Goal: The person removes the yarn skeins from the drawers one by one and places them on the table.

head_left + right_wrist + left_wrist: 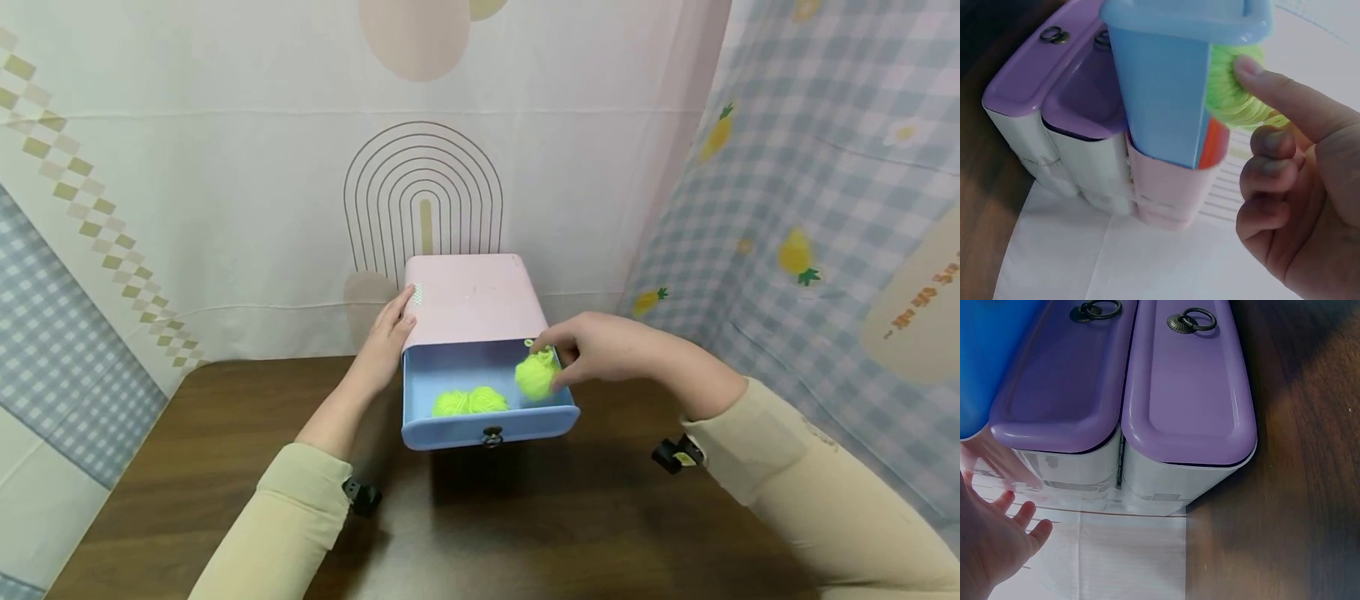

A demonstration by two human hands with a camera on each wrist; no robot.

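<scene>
A pink drawer casing [476,300] has its blue drawer [450,429] pulled out toward me. My left hand [384,342] rests against the casing's left side, its fingers extended. Over the drawer's right side, my right hand [600,346] pinches a neon yellow-green yarn ball [535,377] between thumb and fingers. The right wrist view shows that ball partly hidden by the drawer wall. Two more yarn balls of the same colour, one on the left [451,404] and one beside it [488,400], lie at the drawer's front. A ring pull [492,435] hangs on the drawer front.
Two purple drawer fronts, the nearer to the tabletop [1191,381] and the one above it [1054,375], sit shut in white casings below the pink one. The stack stands on a dark wooden table [255,425] against a patterned cloth backdrop [247,192]. Checked cloth [810,150] hangs at right.
</scene>
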